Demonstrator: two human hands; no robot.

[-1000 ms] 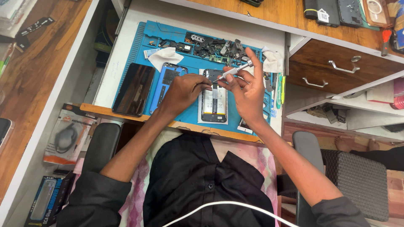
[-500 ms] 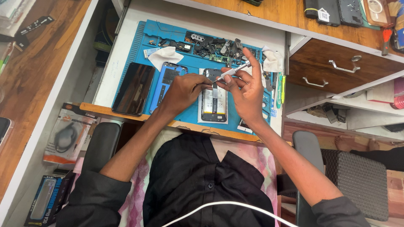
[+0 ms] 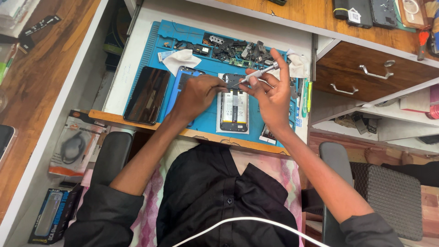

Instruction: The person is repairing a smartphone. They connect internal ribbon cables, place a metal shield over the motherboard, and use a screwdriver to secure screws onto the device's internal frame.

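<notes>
Two packages are lying at the lower left, beside the chair: a flat clear pouch (image 3: pixel 68 148) with an orange base showing a coiled black cable, and below it a dark box (image 3: pixel 51 218) with a blue band and a picture of a slim tool. A white square label (image 3: pixel 353 15) is sitting on a black device at the top right of the wooden desk.

The opened phone (image 3: pixel 234 106) is lying face down on the blue mat (image 3: pixel 208 68), near its front edge, showing a white battery and a dark plate at its top end. The left hand (image 3: pixel 197 93) is pressing its fingertips on the phone's top left corner, grasping nothing. The right hand (image 3: pixel 270 93) is pinching a slim silver screwdriver (image 3: pixel 257 74) between thumb and fingers, forefinger raised, its tip touching the dark plate.
</notes>
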